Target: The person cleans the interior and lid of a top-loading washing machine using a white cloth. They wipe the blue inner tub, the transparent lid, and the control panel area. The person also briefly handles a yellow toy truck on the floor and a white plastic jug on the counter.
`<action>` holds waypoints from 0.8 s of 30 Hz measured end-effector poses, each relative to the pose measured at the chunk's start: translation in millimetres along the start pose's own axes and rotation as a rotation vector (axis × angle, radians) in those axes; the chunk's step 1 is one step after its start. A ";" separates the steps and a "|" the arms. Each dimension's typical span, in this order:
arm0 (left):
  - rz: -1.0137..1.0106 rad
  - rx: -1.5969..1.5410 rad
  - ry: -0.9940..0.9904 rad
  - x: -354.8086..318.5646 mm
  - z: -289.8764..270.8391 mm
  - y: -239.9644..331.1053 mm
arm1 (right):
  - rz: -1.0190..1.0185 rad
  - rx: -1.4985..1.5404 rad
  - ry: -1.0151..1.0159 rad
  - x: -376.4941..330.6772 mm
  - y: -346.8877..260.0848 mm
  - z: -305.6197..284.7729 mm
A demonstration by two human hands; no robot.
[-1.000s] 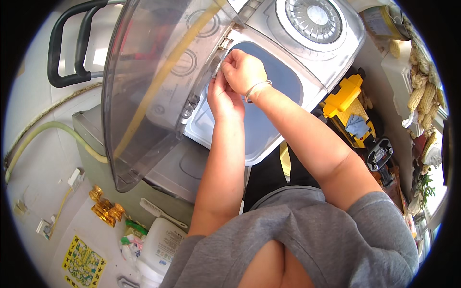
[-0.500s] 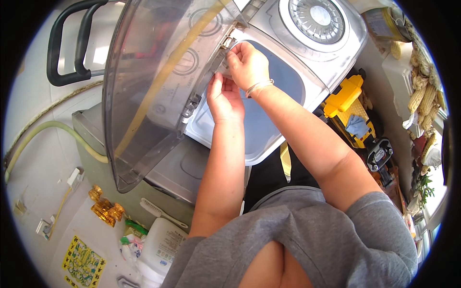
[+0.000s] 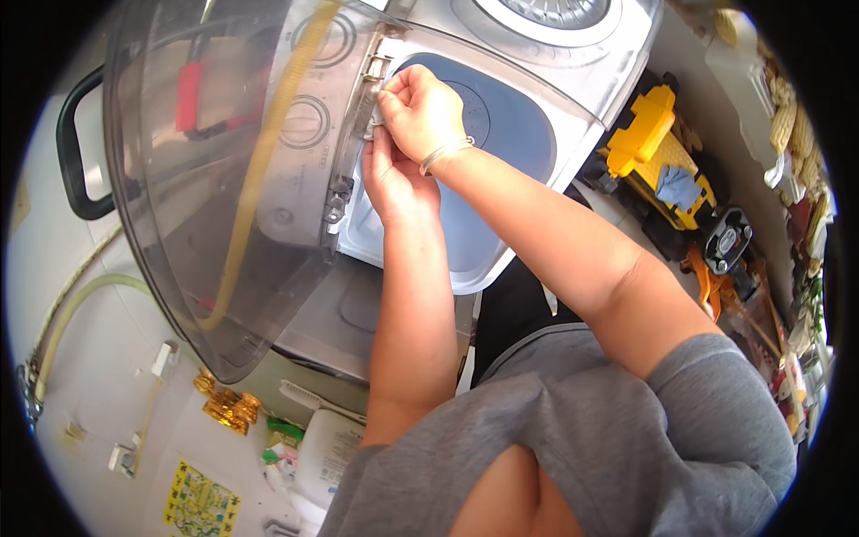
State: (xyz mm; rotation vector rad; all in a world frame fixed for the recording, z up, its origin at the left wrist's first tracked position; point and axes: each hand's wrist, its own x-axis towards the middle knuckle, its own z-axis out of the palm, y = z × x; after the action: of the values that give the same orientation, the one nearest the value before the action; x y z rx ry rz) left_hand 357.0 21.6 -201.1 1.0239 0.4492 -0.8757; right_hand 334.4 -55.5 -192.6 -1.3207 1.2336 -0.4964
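A twin-tub washing machine (image 3: 537, 268) stands in front of me, its grey-blue wash tub (image 3: 514, 170) uncovered. The smoky clear lid (image 3: 201, 242) is raised on the left. At the tub's left edge, between the upper hinge (image 3: 376, 64) and the lower hinge (image 3: 338, 199), both hands meet. My right hand (image 3: 423, 115) is closed, thumb and fingers pinching at a small pale piece that is mostly covered. Just below, my left hand (image 3: 395, 183) turns its palm up, with thumb and fingers curled at the same spot. What it grips is hidden.
The round spin-dryer cover (image 3: 555, 11) lies beyond the tub. A yellow toy vehicle (image 3: 658, 143) with a blue cloth stands on the right, near hanging corn cobs (image 3: 796, 130). At left are a pale hose (image 3: 94, 291), a gold ornament (image 3: 228, 404) and a white jug (image 3: 327, 452).
The view has shifted, so the machine sits farther left and higher. Both hands stay together at the tub's left edge, with only slight finger movement.
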 end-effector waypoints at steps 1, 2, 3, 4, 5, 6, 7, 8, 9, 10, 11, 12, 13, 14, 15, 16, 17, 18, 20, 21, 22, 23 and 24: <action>-0.038 -0.050 -0.042 -0.5 1.5 1.7 | -0.011 0.005 0.030 -1.0 1.5 3.5; -0.058 -0.057 -0.080 1.5 -0.3 2.2 | -0.025 0.008 0.054 -3.8 0.2 5.6; -0.078 -0.065 -0.117 4.6 -2.1 2.2 | -0.001 0.040 0.024 -7.1 -0.4 5.9; -0.092 -0.080 -0.154 4.7 1.4 2.6 | 0.011 0.062 0.030 -8.4 1.3 7.4; -0.094 -0.050 -0.169 3.3 3.9 3.3 | 0.021 0.083 0.035 -9.8 2.9 9.0; -0.076 -0.030 -0.127 -0.1 5.9 3.0 | 0.031 0.103 0.040 -11.4 4.9 9.8; -0.051 -0.019 -0.085 -9.2 16.8 4.3 | 0.039 0.105 0.027 -13.8 3.5 7.8; -0.025 -0.008 -0.046 -15.7 24.7 5.7 | 0.011 0.122 0.047 -13.3 4.3 7.5; -0.029 0.004 -0.042 -18.6 28.3 6.4 | -0.017 0.138 0.067 -12.9 5.1 7.2; -0.033 0.016 -0.042 -20.5 31.1 8.0 | -0.047 0.155 0.088 -12.3 3.8 7.4; -0.036 0.028 -0.040 -20.7 32.5 9.0 | -0.047 0.135 0.063 -11.8 2.7 7.4; -0.041 0.042 -0.057 -19.3 32.6 9.2 | -0.046 0.114 0.037 -11.4 1.5 7.4; -0.049 0.043 -0.069 -18.6 29.6 10.6 | -0.044 0.092 0.009 -11.7 1.2 7.5; -0.054 0.038 -0.079 -17.3 28.7 9.9 | -0.059 0.077 0.011 -11.1 1.6 7.8; -0.061 0.037 -0.078 -17.3 27.9 10.9 | -0.074 0.060 0.013 -9.9 1.9 7.8; -0.063 0.031 -0.082 -16.4 27.0 11.1 | -0.087 0.045 0.013 -10.3 2.1 8.1; -0.067 0.025 -0.081 -16.2 25.7 11.3 | -0.084 0.035 0.004 -11.4 2.3 8.3; -0.072 0.020 -0.081 -16.5 24.1 11.6 | -0.081 0.025 -0.005 -12.6 2.5 8.4; -0.079 0.016 -0.084 -16.3 21.0 11.7 | -0.073 0.010 -0.017 -12.7 1.8 8.1; -0.084 0.014 -0.085 -16.7 19.7 12.0 | -0.067 0.004 -0.023 -12.7 1.3 8.1; -0.087 0.014 -0.084 -17.1 18.9 12.2 | -0.061 -0.002 -0.028 -12.6 1.1 7.8; -0.089 0.010 -0.086 -17.4 17.8 12.4 | -0.063 -0.020 -0.026 -13.2 0.7 7.7; -0.093 0.008 -0.086 -18.6 16.1 12.9 | -0.064 -0.038 -0.024 -14.5 0.3 7.7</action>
State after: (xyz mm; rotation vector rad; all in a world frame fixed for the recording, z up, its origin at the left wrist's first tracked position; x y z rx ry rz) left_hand 355.3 18.2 -173.6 0.9753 0.4235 -1.0013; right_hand 336.0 -39.6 -188.8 -1.3982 1.1892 -0.5025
